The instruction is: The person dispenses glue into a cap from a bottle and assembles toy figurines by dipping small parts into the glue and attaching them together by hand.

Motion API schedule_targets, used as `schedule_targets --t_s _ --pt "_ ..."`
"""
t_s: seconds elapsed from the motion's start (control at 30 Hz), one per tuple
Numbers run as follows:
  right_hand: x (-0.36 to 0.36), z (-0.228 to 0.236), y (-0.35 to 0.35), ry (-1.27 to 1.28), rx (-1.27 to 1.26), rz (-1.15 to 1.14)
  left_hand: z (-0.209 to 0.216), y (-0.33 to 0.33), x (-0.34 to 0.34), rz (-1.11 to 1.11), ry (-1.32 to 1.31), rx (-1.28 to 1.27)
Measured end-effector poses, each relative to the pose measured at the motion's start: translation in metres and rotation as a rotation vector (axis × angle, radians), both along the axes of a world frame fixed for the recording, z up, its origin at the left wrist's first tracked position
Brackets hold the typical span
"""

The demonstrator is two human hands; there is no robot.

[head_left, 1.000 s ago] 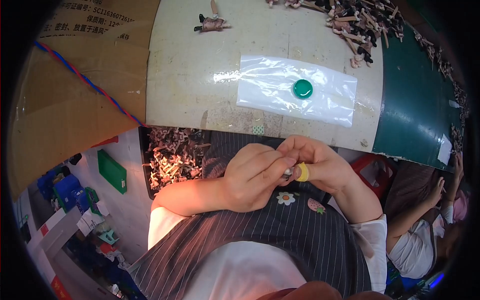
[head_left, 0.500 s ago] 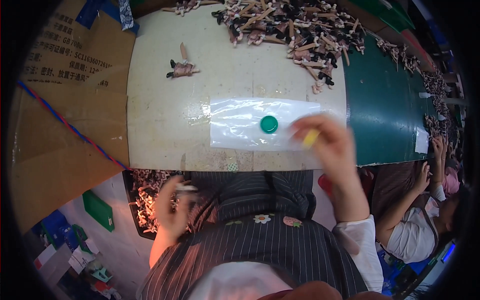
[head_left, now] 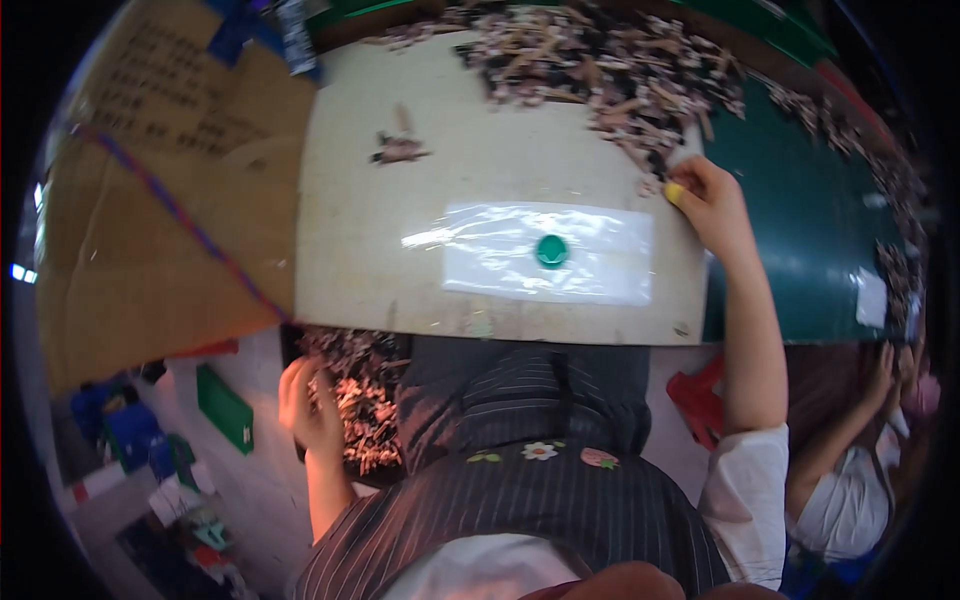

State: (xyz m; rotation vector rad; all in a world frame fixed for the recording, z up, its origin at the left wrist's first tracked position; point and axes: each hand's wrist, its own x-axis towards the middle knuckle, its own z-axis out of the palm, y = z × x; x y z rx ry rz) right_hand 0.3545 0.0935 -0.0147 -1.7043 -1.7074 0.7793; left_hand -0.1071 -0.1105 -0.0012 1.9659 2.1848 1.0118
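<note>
My right hand [head_left: 708,205], with a yellow wrap on one finger, reaches to the near edge of a pile of small doll figures [head_left: 610,70]. Its fingers are pinched at the outermost figure [head_left: 650,186], which they partly cover. Low on the left, my left hand [head_left: 312,408] is beside a dark bin of similar small figures [head_left: 368,420]. Its thumb and fingers stand apart, with nothing visible between them. A round green lid-like disc [head_left: 552,252] rests on a clear plastic sheet [head_left: 480,275] in front of me. One figure [head_left: 400,150] lies apart from the pile.
A large cardboard box [head_left: 180,250] with a red and blue cord [head_left: 190,225] borders the pale tabletop [head_left: 370,260] on the left. A green surface [head_left: 775,240] adjoins it on the right. Another person [head_left: 850,490] sits at the far right. A red stool-like object [head_left: 698,400] stands below the table.
My right hand has moved from beside the green disc up to the pile's edge. My left hand has shifted left, and the pale item in it no longer shows. The whole view has shifted.
</note>
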Motion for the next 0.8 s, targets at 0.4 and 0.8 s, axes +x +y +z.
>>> schedule_targets --t_s 0.4,0.8 --pt "-0.015 0.011 -0.055 -0.311 0.230 -0.136 0.005 0.261 0.066 -0.534 0.658 -0.222" --pt "-0.080 0.016 -0.081 0.503 0.034 0.058 0.039 0.123 0.085 -0.509 -1.029 -0.485"
